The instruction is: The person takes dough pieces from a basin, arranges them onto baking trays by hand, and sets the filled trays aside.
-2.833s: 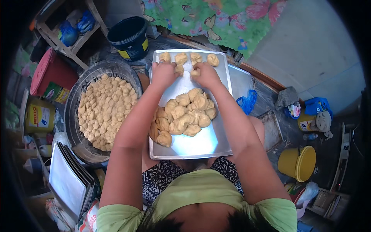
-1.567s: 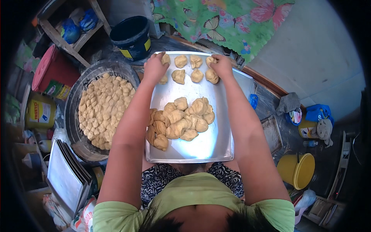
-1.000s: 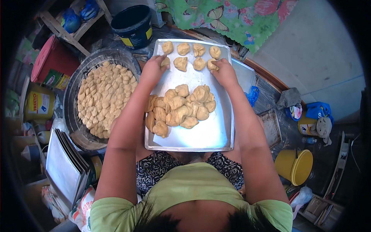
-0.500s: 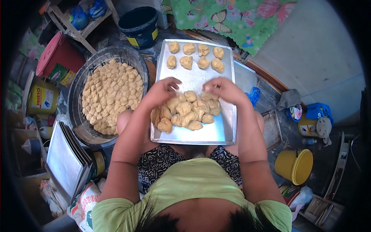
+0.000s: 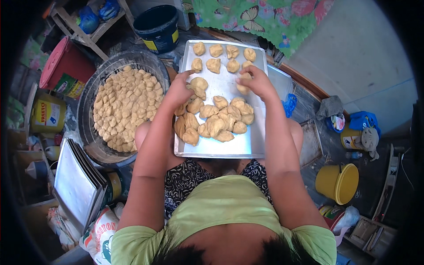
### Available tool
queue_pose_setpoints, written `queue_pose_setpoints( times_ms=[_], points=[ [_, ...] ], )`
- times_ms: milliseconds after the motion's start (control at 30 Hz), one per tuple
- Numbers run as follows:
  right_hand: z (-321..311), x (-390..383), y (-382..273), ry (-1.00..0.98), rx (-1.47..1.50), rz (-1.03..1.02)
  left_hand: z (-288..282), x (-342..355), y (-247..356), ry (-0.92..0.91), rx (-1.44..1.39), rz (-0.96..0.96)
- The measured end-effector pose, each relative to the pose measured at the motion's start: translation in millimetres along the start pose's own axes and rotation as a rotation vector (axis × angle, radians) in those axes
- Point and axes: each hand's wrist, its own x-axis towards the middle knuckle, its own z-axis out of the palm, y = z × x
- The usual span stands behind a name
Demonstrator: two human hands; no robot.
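The metal tray (image 5: 222, 85) carried dough pieces (image 5: 216, 50) near its far edge and a dough heap (image 5: 216, 126) nearer. The left hand (image 5: 179, 90) and right hand (image 5: 256, 83) half curled at dough by the side edges, hold unclear; crowding could make soft pieces stick.

The tray (image 5: 220, 86) is smooth, glossy metal with bright reflections, the dough pieces (image 5: 215, 125) look matt and slightly wrinkled, the dark basin (image 5: 86, 119) is scuffed plastic, the yellow bucket (image 5: 328, 182) smooth plastic, a blue bag (image 5: 289, 105) thin, crinkled, shiny plastic, and the shelf (image 5: 95, 47) rough, unpainted wood.
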Motion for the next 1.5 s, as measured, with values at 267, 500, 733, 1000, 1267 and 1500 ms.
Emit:
queue_pose_setpoints(
  times_ms=[267, 500, 733, 1000, 1267, 1500],
  points=[
    [67.5, 9.9, -29.3, 0.305, -0.236, -0.097, -10.0, -26.6, 17.4, -0.039, 0.07, -0.117],
    [33.3, -25.3, -10.5, -0.009, 0.15, -0.013, -16.9, 2.3, 56.5, -0.047, -0.176, 0.069],
    [14.4, -17.0, 29.2, 0.357, -0.252, 0.113, 74.3, 34.3, 63.9, -0.123, 0.22, 0.201],
    [6.7, -27.5, 49.1, 0.379, -0.194, 0.025, 77.1, 18.2, 66.5, -0.058, 0.408, 0.394],
    [24.7, -16.6, 7.0, 0.15, -0.59, -0.167, 55.8, 28.1, 38.1, -0.147, 0.51, 0.218],
    [14.6, -27.0, 17.4, 0.306, -0.522, -0.228, 22.1, 1.5, 34.2, 0.09, 0.527, 0.331]
  ],
)
